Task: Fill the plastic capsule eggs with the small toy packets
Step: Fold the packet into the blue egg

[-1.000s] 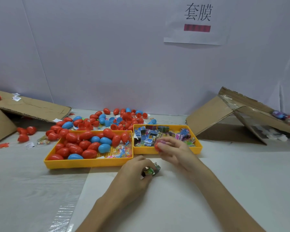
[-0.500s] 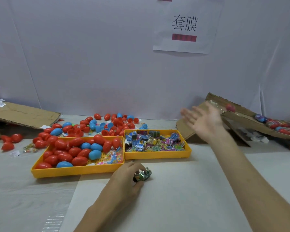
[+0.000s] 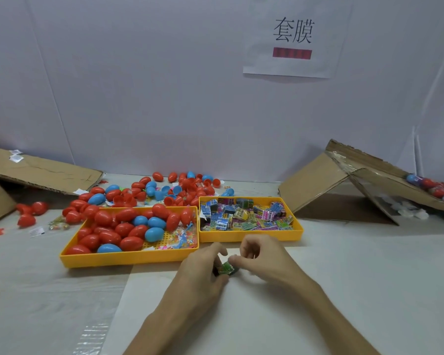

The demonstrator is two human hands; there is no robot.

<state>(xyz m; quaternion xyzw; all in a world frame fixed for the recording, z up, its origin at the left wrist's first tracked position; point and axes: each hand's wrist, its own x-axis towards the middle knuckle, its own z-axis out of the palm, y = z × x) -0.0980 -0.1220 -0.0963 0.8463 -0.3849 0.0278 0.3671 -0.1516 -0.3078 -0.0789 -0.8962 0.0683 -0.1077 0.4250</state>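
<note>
My left hand (image 3: 200, 271) and my right hand (image 3: 262, 257) meet on the table just in front of the trays, both pinching a small green toy packet (image 3: 226, 268). A large yellow tray (image 3: 128, 257) on the left holds red and blue capsule eggs (image 3: 128, 226) and some clear packets. The smaller yellow tray (image 3: 249, 235) to its right is full of colourful toy packets (image 3: 244, 215). More eggs (image 3: 180, 187) lie loose behind the trays.
A flattened cardboard box (image 3: 44, 172) lies at the back left, with loose red eggs (image 3: 28, 212) beside it. A cardboard box (image 3: 344, 180) at the right holds filled eggs (image 3: 436, 188). A paper sign (image 3: 292, 37) hangs on the white wall.
My right hand tossed an egg toward the right cardboard box, then came back down to the packet. My left hand stayed on the packet.
</note>
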